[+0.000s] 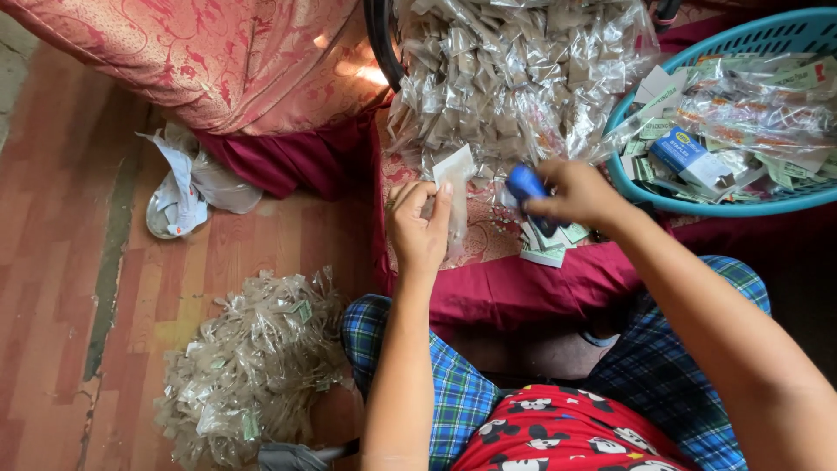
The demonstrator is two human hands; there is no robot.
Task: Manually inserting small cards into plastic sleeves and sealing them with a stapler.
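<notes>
Person seated, seen from above, both hands out over the edge of a bed (523, 288) with a dark red sheet. Left hand (418, 222) holds a small clear plastic packet (455, 174) upright, fingers (440, 205) pinching its lower edge, thumb on the near side. Right hand (575, 194) grips a blue stapler (527, 187), fingers wrapped round it and pressed together; its nose points toward the packet, just beside it, contact not clear because of blur.

Behind the hands, a big heap of the same clear packets (514, 78) lies on the bed, each with a pale square inside. Under the right hand, a few flat paper slips (549, 249), greenish and white, sit on the sheet near the bed's edge.

Right of the heap, a teal plastic basket (697, 205) with a slotted wall, filled with printed paper slips, clear wrap and a small blue-and-white box (684, 150).

On the wooden-pattern floor (70, 262) at left, a second pile of filled clear packets (253, 366) lies by the person's left knee. Farther up, crumpled white plastic (196, 187) lies on the floor against the bed's base. Pink patterned bedcover (192, 61) hangs over the upper left.

Person wears blue plaid trousers (453, 392) and a red printed top (558, 432).
</notes>
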